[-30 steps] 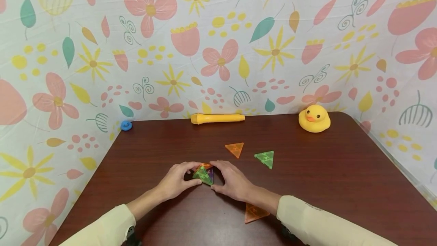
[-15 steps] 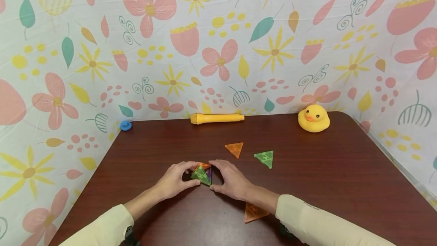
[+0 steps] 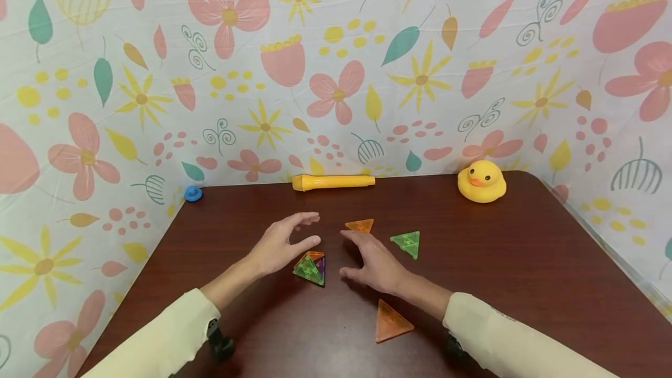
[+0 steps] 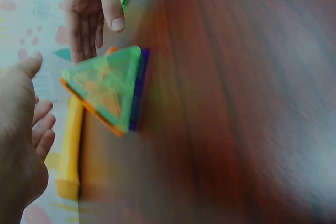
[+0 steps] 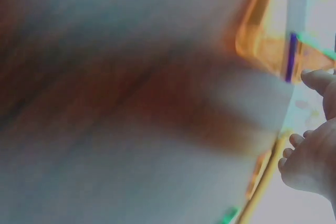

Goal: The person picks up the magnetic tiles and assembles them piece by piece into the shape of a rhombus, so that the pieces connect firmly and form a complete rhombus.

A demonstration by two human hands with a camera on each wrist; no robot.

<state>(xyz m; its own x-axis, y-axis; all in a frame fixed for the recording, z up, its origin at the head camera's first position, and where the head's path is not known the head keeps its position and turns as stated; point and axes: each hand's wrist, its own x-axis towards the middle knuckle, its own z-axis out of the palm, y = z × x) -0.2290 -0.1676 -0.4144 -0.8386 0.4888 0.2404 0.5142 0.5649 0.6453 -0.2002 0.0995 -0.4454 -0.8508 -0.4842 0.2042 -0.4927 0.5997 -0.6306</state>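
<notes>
Trouble from here, I'd judge, would start at the thumb of the left hand (image 3: 278,247): in the head view its tip sits just above the small pyramid-like cluster (image 3: 310,270) of translucent plastic triangles in green, orange and purple, and one low sweep could clip the top. The triangles seem to meet only along their edges, so a knock might split them or skew the shape. Over on the other side, I'm eyeing the right hand (image 3: 378,264); its index fingertip overlaps the flat orange translucent triangle (image 3: 360,226) near mid-frame, and I can't tell whether they touch. A careless reach there could push that one along the dark reddish-brown wooden table (image 3: 252,331).

Now the layout: the cluster rests on the tabletop, a little below and left of centre in the frame, unheld. The left hand is up and to the left of it, thumb and fingers well spread, nothing between them. The right hand is off to the right with a bare strip of tabletop between, fingers loosely spread, holding nothing. Right of that hand lies the flat green translucent triangle (image 3: 408,243); below it, the larger orange translucent triangle (image 3: 392,322), close under the forearm.
</notes>
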